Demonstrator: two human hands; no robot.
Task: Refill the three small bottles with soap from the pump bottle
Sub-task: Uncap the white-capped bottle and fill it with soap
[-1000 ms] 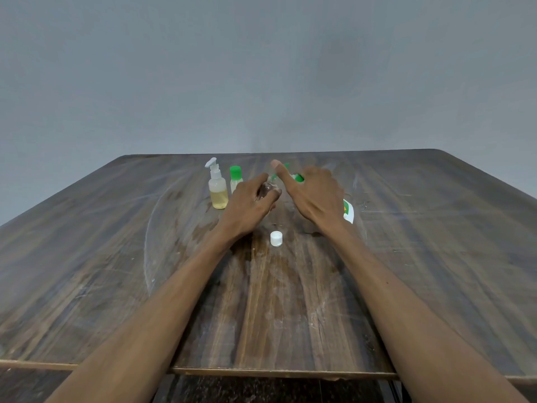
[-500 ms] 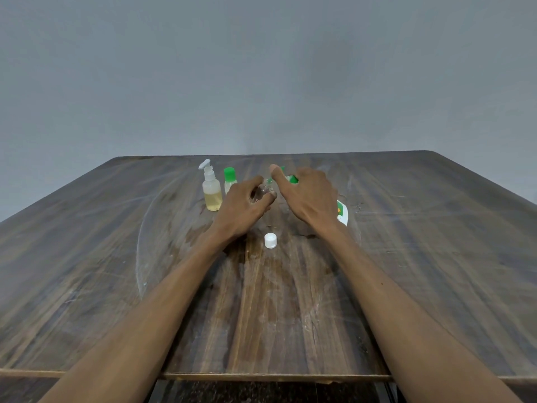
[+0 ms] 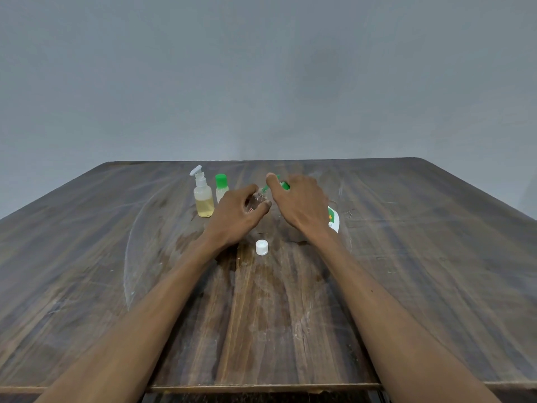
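My left hand (image 3: 236,212) grips a small clear bottle (image 3: 256,201), uncapped and tilted toward the right. My right hand (image 3: 299,203) lies palm down over the green pump head (image 3: 286,185) of a large clear pump bottle; its white and green label (image 3: 334,220) shows beside my wrist. The green nozzle points at the small bottle's mouth. A small bottle with a white pump and yellow liquid (image 3: 203,200) stands to the left, next to a small green-capped bottle (image 3: 222,187). A loose white cap (image 3: 261,247) lies on the table below my hands.
Everything stands on a worn dark wooden table (image 3: 406,271) against a plain grey wall. The table's front edge (image 3: 261,388) runs under my forearms.
Both hands keep the same hold on the small bottle and the pump head. Only the view has drifted slightly.
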